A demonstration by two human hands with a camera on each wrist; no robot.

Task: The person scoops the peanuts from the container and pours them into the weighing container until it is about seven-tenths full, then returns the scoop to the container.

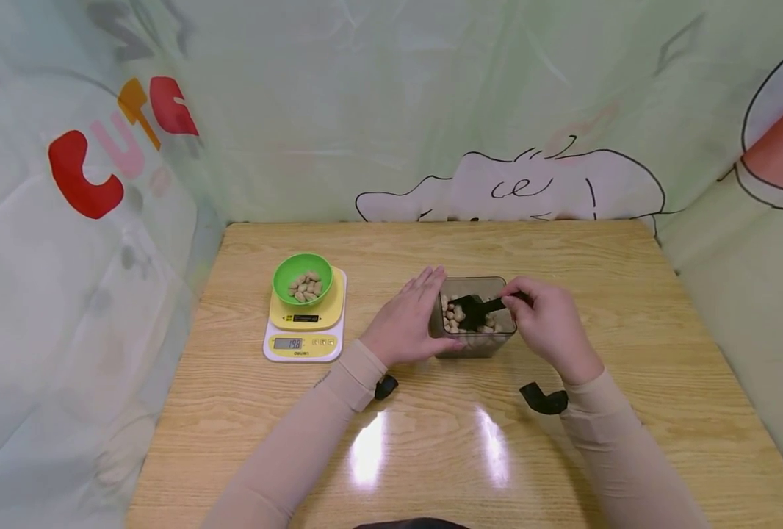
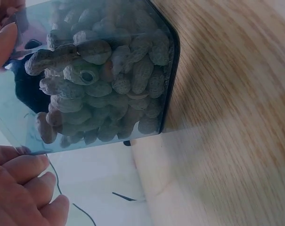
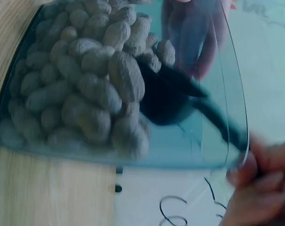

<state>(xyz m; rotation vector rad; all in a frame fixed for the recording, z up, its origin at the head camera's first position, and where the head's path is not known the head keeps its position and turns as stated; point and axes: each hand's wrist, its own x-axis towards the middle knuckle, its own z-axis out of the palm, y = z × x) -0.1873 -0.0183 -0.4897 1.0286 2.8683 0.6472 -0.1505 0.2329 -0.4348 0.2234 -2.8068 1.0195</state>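
Note:
A clear, dark-tinted plastic box [image 1: 471, 351] of peanuts in their shells [image 2: 102, 101] stands upright on the table. My left hand [image 1: 405, 321] grips its left side, with the thumb along the near wall and the fingers toward the far wall. My right hand [image 1: 555, 329] holds a black scoop [image 1: 474, 312] by its handle at the box's right rim. The scoop's head lies inside the box, and in the right wrist view it rests against the upper peanuts [image 3: 126, 77].
Left of the box, a green bowl [image 1: 283, 273] with several peanuts sits on a yellow and white kitchen scale [image 1: 330, 347] with a lit display. The wooden table [image 1: 233, 441] backs onto a printed curtain [image 1: 312, 147]. Black curved pieces [image 1: 543, 400] show near both wrists.

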